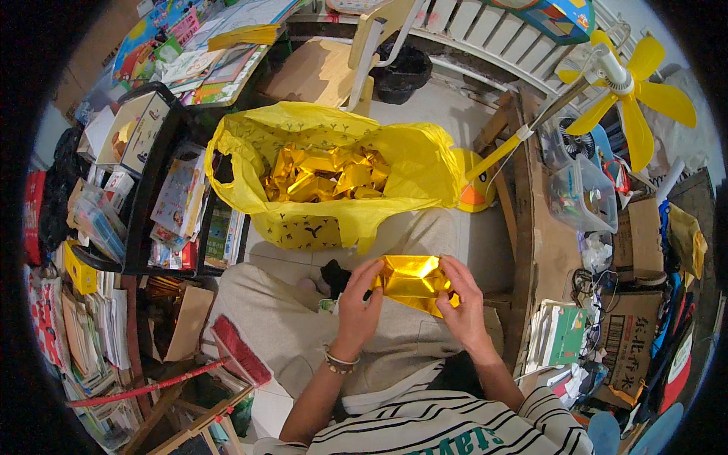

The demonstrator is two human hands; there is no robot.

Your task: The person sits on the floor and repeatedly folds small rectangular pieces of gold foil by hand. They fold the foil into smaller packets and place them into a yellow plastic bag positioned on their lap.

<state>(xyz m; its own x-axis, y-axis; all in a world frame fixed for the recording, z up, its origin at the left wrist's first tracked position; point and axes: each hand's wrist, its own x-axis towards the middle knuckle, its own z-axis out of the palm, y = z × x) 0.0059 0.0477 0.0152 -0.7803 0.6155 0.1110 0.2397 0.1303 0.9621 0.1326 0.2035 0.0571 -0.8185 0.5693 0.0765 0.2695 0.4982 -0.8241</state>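
Note:
Between both hands, above my lap, is a folded piece of shiny gold foil paper, shaped like a boat or ingot. My left hand pinches its left end with thumb and fingers. At the other end, my right hand grips it the same way. A flap of foil hangs below the folded body, partly over my right thumb's side. In front of my knees stands a large yellow plastic bag, its mouth wide and its handles spread. Inside lie several gold foil folded pieces, heaped together.
A yellow-bladed fan leans over a wooden table at right, which bears a clear plastic box. On the left are a black rolling cart and a red broom. A wooden chair stands behind the bag.

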